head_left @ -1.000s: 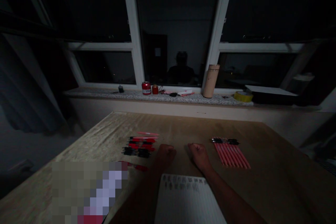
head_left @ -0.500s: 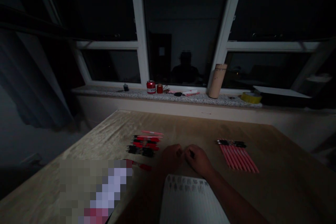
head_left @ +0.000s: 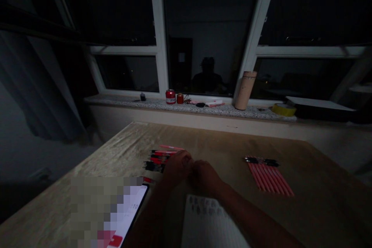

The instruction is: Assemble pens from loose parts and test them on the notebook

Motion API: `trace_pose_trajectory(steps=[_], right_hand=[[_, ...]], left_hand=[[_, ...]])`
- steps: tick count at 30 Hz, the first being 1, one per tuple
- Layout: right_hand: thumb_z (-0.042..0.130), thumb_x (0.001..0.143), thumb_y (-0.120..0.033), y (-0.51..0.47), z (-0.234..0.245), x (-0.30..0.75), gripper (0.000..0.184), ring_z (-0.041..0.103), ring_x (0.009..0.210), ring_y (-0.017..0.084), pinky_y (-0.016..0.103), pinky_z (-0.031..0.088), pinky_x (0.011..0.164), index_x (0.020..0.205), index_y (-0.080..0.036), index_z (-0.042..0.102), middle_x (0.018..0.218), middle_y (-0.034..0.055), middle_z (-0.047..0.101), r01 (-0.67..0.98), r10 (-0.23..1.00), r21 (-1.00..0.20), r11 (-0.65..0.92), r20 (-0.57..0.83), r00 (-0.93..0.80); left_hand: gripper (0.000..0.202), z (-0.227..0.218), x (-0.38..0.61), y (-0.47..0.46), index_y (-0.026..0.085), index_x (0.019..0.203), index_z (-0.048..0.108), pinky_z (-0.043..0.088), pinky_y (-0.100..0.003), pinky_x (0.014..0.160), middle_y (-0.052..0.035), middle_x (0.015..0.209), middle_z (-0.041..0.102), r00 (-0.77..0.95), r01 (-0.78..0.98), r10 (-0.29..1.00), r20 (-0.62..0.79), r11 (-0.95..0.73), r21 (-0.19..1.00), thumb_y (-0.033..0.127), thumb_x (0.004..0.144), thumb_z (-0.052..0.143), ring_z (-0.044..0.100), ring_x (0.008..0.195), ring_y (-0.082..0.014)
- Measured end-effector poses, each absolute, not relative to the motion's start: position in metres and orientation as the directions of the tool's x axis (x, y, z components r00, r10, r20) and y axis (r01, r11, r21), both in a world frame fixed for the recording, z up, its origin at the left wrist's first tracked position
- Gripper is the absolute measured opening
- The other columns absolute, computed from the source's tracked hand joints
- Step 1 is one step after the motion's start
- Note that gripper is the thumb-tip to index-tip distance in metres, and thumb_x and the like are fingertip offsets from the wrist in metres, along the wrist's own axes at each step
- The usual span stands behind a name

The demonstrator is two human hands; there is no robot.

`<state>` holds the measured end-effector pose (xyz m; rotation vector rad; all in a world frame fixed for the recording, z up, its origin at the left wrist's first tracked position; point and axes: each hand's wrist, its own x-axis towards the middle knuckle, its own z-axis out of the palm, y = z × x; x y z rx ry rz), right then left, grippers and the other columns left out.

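Note:
Side by side over the middle of the table, my left hand [head_left: 178, 166] and my right hand [head_left: 205, 175] nearly touch, fingers curled closed. Anything between their fingers is too dark and hidden to make out. Under and left of my left hand lies a group of black and red pens [head_left: 154, 165], partly covered by it. A pink pen [head_left: 171, 147] lies behind that group, and a red pen [head_left: 148, 180] shows in front of it. Below my hands is a lined sheet of paper [head_left: 209, 224] with rows of dark marks at its top.
At the right, a row of pink pens [head_left: 270, 178] has black pens [head_left: 263, 161] across its top. A lit phone [head_left: 133, 209] lies front left. On the windowsill [head_left: 157, 103] stand a red can [head_left: 170, 97], a tan flask [head_left: 245, 91] and yellow tape [head_left: 283, 110].
Both hands have moved left, and my left hand now covers part of the black and red pens. The view has shifted slightly, and more of the phone shows.

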<state>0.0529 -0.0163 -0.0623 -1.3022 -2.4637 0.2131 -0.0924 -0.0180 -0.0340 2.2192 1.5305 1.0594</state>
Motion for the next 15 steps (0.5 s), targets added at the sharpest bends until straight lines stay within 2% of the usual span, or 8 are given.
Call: trace_pose_trajectory(steps=[3,7,15], right_hand=[[0.049,0.081,-0.029,-0.017,-0.060,0.029,0.024,0.061,0.082,0.021,0.028,0.037,0.074,0.089,-0.018,0.069,0.086,0.0105,0.069,0.761,0.798,-0.241,0.603,0.208,-0.566],[0.046,0.082,-0.032,-0.016,-0.057,0.009,0.028,0.062,0.081,0.022,0.030,0.038,0.073,0.091,-0.016,0.068,0.088,0.0120,0.069,0.752,0.776,-0.193,0.630,0.200,-0.598],[0.043,0.086,-0.033,-0.014,-0.056,0.001,0.031,0.062,0.081,0.023,0.030,0.039,0.070,0.099,-0.016,0.066,0.092,0.0118,0.069,0.739,0.756,-0.167,0.652,0.218,-0.618]], left_hand=[[0.014,-0.024,-0.111,-0.018,0.017,0.076,0.058,0.038,-0.021,0.059,0.0003,0.066,0.060,0.047,0.680,0.908,0.417,-0.335,0.653,0.025,0.077,0.047,0.052,0.060,-0.0111],[0.016,-0.016,-0.122,-0.018,0.016,0.078,0.058,0.039,-0.020,0.056,0.0014,0.063,0.061,-0.028,0.621,0.907,0.421,-0.314,0.718,0.028,0.077,0.048,0.054,0.056,-0.0105],[0.017,-0.027,-0.119,-0.014,0.017,0.080,0.059,0.039,-0.021,0.059,-0.0002,0.068,0.062,0.017,0.683,0.921,0.390,-0.296,0.668,0.028,0.079,0.046,0.055,0.061,-0.0114]])
